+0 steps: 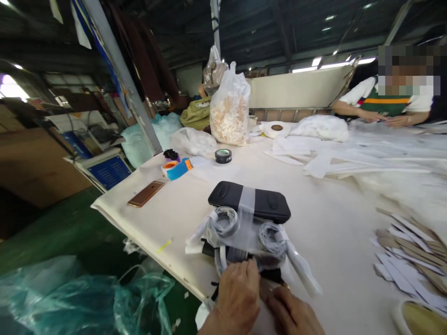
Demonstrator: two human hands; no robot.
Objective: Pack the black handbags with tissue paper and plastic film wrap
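Observation:
A black zip case [265, 203] lies on the table with a translucent strip [247, 202] running across it toward me. On its near side are two coiled grey cables in clear plastic, a left coil [223, 221] and a right coil [272, 239], with black parts beneath. My left hand [239, 293] is closed, fingers curled down against the near side of this bundle. Beside it, at the bundle's near edge, my right hand [295, 311] has bent fingers pressed together. What either hand pinches is hidden by the fingers.
A phone [145, 194], an orange-and-blue tape roll [177, 168] and a black tape roll [223, 156] lie beyond the bundle. A filled plastic bag [230, 109] stands farther back. Paper and card strips [412, 256] lie right. A co-worker [387, 104] sits across the table.

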